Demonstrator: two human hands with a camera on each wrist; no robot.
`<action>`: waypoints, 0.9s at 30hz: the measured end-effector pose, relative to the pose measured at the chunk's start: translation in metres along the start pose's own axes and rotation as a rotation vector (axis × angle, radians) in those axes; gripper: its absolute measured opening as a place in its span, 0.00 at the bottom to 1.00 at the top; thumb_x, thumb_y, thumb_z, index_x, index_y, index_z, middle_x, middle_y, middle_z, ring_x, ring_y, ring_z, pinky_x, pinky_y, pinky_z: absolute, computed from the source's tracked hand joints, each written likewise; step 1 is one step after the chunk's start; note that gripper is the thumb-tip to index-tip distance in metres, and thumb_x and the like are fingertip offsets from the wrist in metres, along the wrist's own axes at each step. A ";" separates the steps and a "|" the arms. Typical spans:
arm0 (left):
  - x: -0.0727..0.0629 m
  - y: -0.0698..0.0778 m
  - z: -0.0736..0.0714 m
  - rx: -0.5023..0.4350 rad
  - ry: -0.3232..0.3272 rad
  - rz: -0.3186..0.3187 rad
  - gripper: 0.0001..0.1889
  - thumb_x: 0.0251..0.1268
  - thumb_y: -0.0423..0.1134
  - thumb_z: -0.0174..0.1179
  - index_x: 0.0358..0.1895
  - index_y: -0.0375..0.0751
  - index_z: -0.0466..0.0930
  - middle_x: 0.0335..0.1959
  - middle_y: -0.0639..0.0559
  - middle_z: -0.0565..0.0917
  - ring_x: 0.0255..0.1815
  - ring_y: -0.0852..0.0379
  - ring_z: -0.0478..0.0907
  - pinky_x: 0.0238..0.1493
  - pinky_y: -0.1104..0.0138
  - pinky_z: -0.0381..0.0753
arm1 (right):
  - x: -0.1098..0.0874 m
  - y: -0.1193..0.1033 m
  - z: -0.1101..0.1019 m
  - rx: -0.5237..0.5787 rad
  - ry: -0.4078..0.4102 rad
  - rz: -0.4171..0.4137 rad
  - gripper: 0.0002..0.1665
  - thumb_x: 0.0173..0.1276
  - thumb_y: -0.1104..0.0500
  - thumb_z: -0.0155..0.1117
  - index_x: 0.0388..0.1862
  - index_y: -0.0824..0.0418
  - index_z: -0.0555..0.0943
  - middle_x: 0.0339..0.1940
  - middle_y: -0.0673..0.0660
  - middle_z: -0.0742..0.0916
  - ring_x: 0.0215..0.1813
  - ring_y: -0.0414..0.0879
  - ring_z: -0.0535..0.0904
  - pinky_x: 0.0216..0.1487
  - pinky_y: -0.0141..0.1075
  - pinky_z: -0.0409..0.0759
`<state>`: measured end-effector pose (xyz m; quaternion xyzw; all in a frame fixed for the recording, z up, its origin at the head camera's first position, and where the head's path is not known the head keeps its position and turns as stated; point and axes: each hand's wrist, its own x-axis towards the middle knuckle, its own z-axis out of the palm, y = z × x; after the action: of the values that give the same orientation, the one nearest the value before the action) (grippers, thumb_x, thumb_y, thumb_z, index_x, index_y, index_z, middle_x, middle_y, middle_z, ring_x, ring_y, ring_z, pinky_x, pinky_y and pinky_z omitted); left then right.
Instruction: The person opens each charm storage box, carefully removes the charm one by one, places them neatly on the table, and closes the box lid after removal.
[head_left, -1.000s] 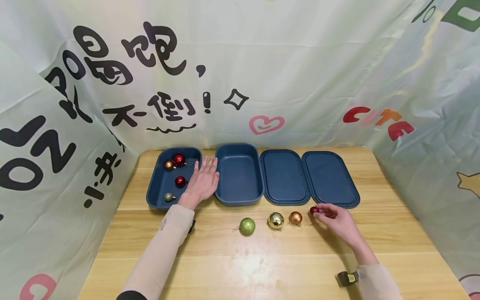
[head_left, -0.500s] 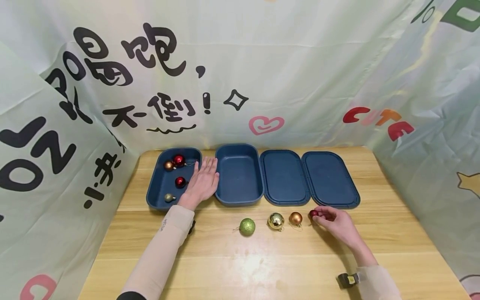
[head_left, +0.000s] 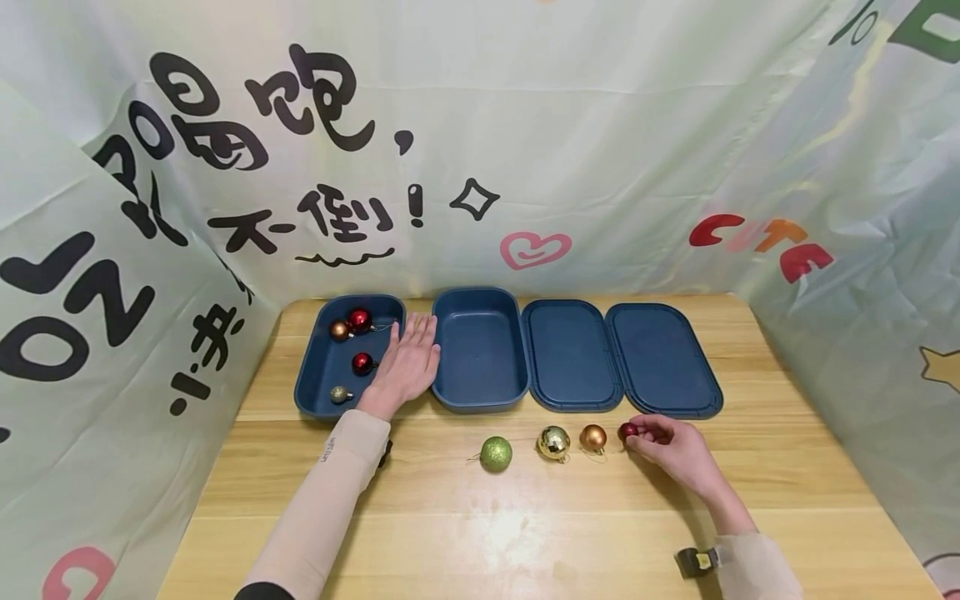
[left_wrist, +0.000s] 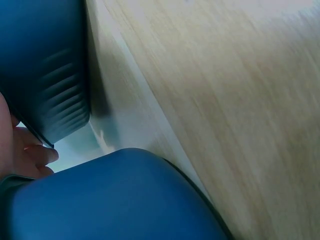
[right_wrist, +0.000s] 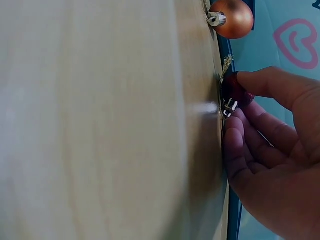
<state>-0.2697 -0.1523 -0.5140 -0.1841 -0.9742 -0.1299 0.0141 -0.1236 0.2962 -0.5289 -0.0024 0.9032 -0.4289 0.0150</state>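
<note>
My left hand lies with straight fingers between two dark blue boxes, touching the right rim of the left box. That box holds several Christmas baubles, among them a shiny red bauble near my fingers. At the right, my right hand pinches a small dark red bauble between thumb and fingers, at the tabletop. Its silver cap and cord show in the right wrist view, where the copper bauble sits beyond my thumb. Box walls hide most of my left hand in the left wrist view.
A second blue box stands right of my left hand, followed by two flat blue lids. In front of them, a green glitter bauble and a gold bauble lie on the wooden table. Printed cloth hangs behind.
My right hand has brought the dark red bauble slightly nearer the table's front, level with the copper one. My left hand stays where it was.
</note>
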 end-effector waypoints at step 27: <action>-0.001 0.001 -0.001 -0.005 -0.027 -0.015 0.31 0.88 0.45 0.37 0.86 0.36 0.49 0.87 0.39 0.54 0.90 0.42 0.41 0.86 0.40 0.39 | -0.003 0.002 -0.002 0.057 -0.024 0.041 0.24 0.66 0.60 0.78 0.58 0.69 0.85 0.43 0.60 0.89 0.37 0.33 0.79 0.39 0.25 0.80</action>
<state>-0.2687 -0.1520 -0.5131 -0.1784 -0.9753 -0.1301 -0.0006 -0.1205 0.2991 -0.5292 0.0116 0.8904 -0.4537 0.0347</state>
